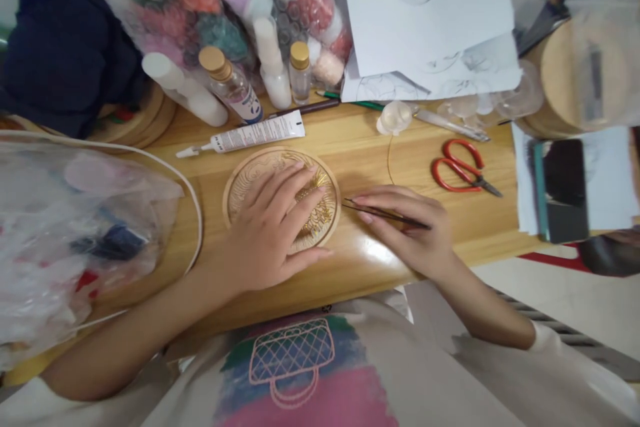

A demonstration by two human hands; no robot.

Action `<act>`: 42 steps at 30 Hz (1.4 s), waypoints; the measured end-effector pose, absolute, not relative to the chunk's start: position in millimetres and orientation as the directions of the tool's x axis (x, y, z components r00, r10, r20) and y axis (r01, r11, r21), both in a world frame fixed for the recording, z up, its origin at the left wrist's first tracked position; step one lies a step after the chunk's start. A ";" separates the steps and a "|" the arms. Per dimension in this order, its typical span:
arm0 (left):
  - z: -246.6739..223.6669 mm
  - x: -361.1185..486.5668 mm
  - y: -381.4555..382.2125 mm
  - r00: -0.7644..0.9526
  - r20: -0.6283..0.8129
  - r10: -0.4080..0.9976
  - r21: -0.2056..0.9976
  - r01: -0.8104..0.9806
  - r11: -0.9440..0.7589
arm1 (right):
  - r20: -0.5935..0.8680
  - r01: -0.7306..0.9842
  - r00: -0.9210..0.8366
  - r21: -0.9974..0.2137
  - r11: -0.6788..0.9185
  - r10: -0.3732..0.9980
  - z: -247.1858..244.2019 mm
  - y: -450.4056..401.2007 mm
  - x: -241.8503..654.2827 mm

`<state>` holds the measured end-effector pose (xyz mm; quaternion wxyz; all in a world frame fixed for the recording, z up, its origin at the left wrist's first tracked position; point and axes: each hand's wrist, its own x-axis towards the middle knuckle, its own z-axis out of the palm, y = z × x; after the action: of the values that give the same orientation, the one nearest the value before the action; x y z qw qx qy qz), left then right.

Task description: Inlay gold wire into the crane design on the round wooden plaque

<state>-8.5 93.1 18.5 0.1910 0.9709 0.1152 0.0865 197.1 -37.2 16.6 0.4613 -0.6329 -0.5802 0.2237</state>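
Note:
My left hand lies with fingers spread across a round wooden plaque, hiding much of its left and middle. Gold wire-like strands form a flower-like pattern on the plaque's right part, and fine curved lines show at its upper left. My right hand is closed on dark tweezers, whose tips point left, just off the plaque's right rim. Whether the tips pinch anything is too small to tell. A thin gold thread runs from a small clear container down toward my right hand.
Red-handled scissors lie to the right, beyond my right hand. A white glue tube rests behind the plaque, before several bottles. Drawing papers stand at the back. A plastic bag and white cable occupy the left.

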 end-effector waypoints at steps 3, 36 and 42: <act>10.6 -8.1 78.1 0.916 0.252 0.311 0.361 0.209 -0.909 | 0.302 0.551 0.120 -0.813 0.189 0.946 12.4 -34.3 196.2; 2.6 -6.2 69.6 0.877 0.356 0.322 0.298 0.220 -0.929 | 0.269 0.508 -0.021 -0.827 0.242 0.963 2.2 -28.9 207.1; 1.9 -6.4 69.3 0.876 0.355 0.326 0.286 0.230 -0.930 | 0.252 0.519 -0.024 -0.824 0.228 0.967 3.4 -27.4 208.6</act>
<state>-6.4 69.3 1.9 0.1185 0.9613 0.1445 0.2022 208.6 -27.4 3.4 0.4172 -0.5603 -0.6633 0.2686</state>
